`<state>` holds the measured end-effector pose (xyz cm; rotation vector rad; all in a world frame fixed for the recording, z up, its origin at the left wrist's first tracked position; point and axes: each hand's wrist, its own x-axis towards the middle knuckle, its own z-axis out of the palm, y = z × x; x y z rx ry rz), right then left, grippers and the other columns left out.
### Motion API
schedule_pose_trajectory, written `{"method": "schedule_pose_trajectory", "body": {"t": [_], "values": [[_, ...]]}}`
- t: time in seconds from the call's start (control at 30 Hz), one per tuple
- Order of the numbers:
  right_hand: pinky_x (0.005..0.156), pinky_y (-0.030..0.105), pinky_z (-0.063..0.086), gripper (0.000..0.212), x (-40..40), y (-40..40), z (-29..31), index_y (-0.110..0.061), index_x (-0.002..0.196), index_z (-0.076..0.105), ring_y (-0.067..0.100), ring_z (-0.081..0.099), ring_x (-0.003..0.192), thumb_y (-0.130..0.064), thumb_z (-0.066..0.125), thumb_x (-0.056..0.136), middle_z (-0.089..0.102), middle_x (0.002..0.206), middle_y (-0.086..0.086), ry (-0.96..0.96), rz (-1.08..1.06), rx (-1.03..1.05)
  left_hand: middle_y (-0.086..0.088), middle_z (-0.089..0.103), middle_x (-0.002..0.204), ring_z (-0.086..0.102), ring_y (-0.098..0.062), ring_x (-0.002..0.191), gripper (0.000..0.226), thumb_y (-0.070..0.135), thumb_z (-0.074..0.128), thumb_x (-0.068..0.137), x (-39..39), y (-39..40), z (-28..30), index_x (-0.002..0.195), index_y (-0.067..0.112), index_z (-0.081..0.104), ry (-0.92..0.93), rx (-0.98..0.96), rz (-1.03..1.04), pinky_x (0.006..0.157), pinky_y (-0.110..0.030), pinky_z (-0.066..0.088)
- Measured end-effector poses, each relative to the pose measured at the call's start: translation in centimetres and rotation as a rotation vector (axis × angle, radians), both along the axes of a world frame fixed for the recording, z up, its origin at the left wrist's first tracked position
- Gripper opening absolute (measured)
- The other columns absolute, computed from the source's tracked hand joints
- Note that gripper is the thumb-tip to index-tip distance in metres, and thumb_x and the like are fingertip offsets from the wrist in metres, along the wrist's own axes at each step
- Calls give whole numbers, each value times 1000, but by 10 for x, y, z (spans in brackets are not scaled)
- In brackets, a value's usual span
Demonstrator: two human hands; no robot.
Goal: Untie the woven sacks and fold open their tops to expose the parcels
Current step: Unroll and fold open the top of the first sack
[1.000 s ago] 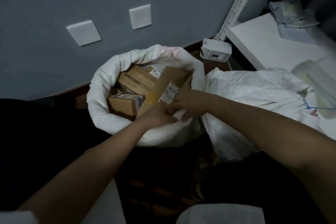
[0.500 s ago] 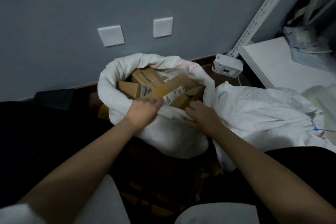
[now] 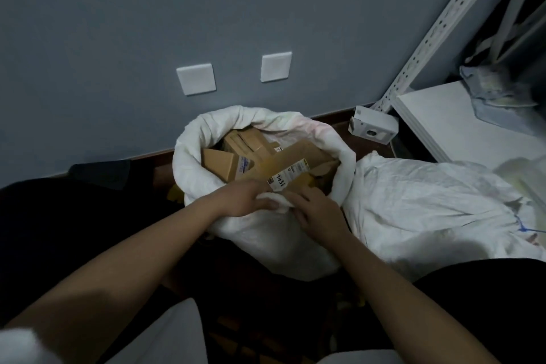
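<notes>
Dim light hides the parcels' [image 3: 267, 161] fine print (one label bears handwritten "11", the rest unreadable). The open woven sack [image 3: 266, 233], top rolled down, stands on the floor against the wall. Left hand [image 3: 243, 198] and right hand [image 3: 316, 210] both pinch its near rim. A second sack [image 3: 428, 204] lies beside it, its right edge cut off.

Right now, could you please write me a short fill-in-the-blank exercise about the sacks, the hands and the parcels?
1. Both hands, left hand and right hand, pinch the near rim of the open white woven sack that holds ____ cardboard parcels.
2. The second white sack lies to the open sack's ____.
3. On the grey wall sit ____ white square plates.

Missing words: brown; right; two
</notes>
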<state>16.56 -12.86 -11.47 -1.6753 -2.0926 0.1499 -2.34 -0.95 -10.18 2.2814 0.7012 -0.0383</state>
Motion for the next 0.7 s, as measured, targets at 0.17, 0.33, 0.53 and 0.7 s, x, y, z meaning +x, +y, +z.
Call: {"method": "schedule_pose_trajectory", "body": {"t": [0.17,0.33,0.53,0.7], "values": [[80,29,45,38,2,7,19,-30,107,56,5,54,94,-56,61,81,58,103,-13,323,4,-451,-3,68,93,62,-25,96,23,25,57,84,9,-11,-23,104,16,65,-156,734,-184,82,-40,50],[67,31,48,11,-15,7,22,-9,94,62,14,56,80,-18,60,87,63,90,5,187,78,-176,8,57,109,47,-12,109,56,65,56,73,-7,-7,5,110,23,56,-32,450,-108,89,-30,28],[57,33,39,20,-25,-8,6,-16,82,44,19,46,71,-30,58,80,49,82,3,24,93,10,2,61,116,54,-18,112,35,32,69,78,-19,-7,-3,110,21,62,57,452,-155,85,-33,30],[66,28,34,37,-38,4,5,-18,87,49,12,43,81,-52,63,81,45,87,-6,276,-95,-224,0,57,82,59,-22,79,32,17,77,58,-18,-26,-9,79,18,54,-129,767,-102,70,-29,23]]}}
